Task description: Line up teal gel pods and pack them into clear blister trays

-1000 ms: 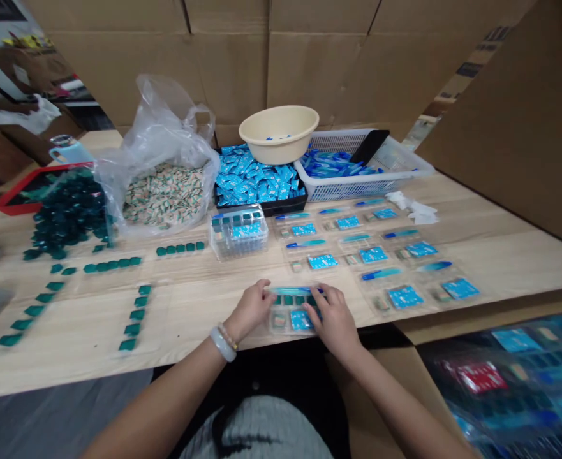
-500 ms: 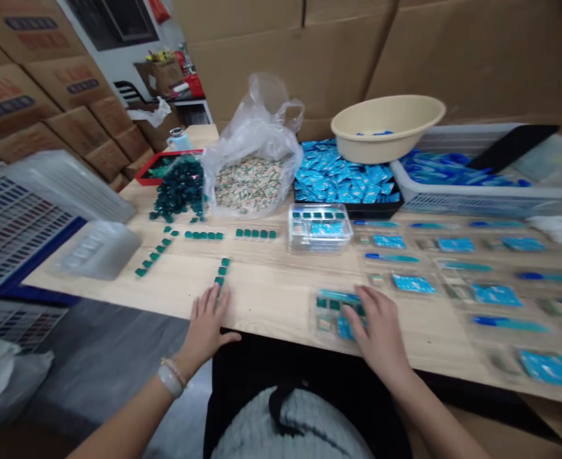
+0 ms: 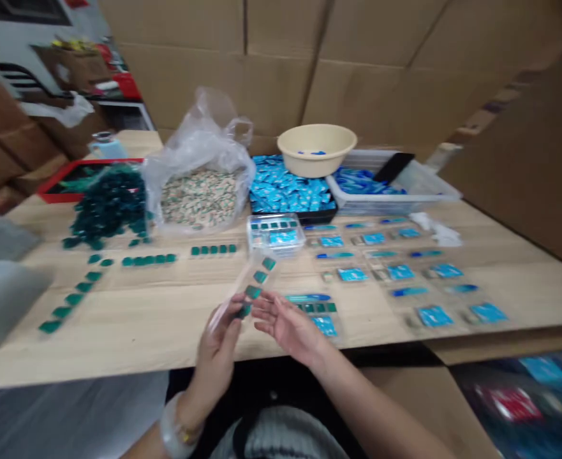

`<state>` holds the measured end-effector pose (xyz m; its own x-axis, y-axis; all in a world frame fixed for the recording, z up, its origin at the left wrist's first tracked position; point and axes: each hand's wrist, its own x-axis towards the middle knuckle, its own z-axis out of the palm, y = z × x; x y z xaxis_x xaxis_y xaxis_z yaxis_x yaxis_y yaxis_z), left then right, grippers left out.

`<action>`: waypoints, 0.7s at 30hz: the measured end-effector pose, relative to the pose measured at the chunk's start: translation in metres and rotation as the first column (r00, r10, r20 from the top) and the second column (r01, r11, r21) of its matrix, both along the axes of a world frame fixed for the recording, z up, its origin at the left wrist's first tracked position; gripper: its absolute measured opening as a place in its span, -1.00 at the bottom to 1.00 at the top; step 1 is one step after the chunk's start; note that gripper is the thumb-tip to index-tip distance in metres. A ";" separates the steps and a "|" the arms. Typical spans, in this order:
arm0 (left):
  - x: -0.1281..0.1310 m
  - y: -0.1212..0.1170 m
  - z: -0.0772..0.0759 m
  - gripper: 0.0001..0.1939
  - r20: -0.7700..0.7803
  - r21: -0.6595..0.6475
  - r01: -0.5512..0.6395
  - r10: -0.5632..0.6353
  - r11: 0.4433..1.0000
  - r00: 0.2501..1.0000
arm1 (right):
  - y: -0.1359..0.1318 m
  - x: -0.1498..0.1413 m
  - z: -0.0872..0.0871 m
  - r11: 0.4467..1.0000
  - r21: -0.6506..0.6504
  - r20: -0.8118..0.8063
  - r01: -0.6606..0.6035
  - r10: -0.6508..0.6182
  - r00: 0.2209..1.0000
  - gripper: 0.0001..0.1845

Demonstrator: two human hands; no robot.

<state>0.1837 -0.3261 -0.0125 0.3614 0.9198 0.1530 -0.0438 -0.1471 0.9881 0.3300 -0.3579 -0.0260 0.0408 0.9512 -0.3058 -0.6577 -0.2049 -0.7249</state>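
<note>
My left hand is closed on the lower end of a clear plastic strip with several dark green square pieces, holding it tilted above the table. My right hand has its fingers stretched out, palm turned toward the strip; whether the fingertips touch it I cannot tell. Just behind the right hand lies a clear tray with a blue pen, green squares and a blue packet. Another filled clear tray stack stands farther back. More strips of green squares lie to the left.
Along the back are a heap of green pieces, a plastic bag of small pale pieces, blue packets, a cream basin and a bin of blue pens. Partly filled trays spread to the right.
My left hand has picked up the strip of green squares from the table. My right hand has left the filled tray and come over to the strip. The view has turned right.
</note>
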 end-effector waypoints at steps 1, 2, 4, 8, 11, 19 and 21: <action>0.030 -0.006 0.001 -0.84 0.069 -0.045 0.028 -0.025 0.999 0.997 | -0.012 0.009 0.001 0.994 -0.020 -0.063 0.108 -0.109 0.992 -0.67; 0.059 -0.012 0.002 -0.84 0.124 -0.093 0.097 -0.085 0.991 0.989 | -0.024 0.022 0.002 0.973 -0.033 -0.076 0.230 -0.232 0.970 -0.72; 0.110 -0.018 0.005 -0.80 0.208 -0.172 0.275 -0.238 0.946 0.949 | -0.045 0.064 0.003 0.896 -0.022 0.014 0.443 -0.443 0.897 -0.77; 0.177 0.012 0.013 -0.61 0.292 -0.384 0.511 -0.424 0.769 0.858 | -0.061 0.193 0.009 0.928 -0.001 0.442 0.373 -0.334 0.833 -0.69; 0.209 0.048 0.013 -0.59 0.102 -0.493 0.478 -0.498 0.726 0.861 | -0.032 0.277 0.014 0.989 -0.147 0.745 0.025 0.094 0.661 -0.69; 0.233 0.064 -0.030 -0.72 -0.344 -0.563 0.238 -0.486 0.791 0.803 | 0.050 0.318 -0.020 0.988 -0.147 0.982 -0.055 0.152 0.114 -0.74; 0.232 0.063 -0.035 -0.76 -0.386 -0.546 0.233 -0.488 0.805 0.783 | 0.047 0.314 -0.032 0.992 -0.092 0.992 -0.089 0.099 0.074 -0.70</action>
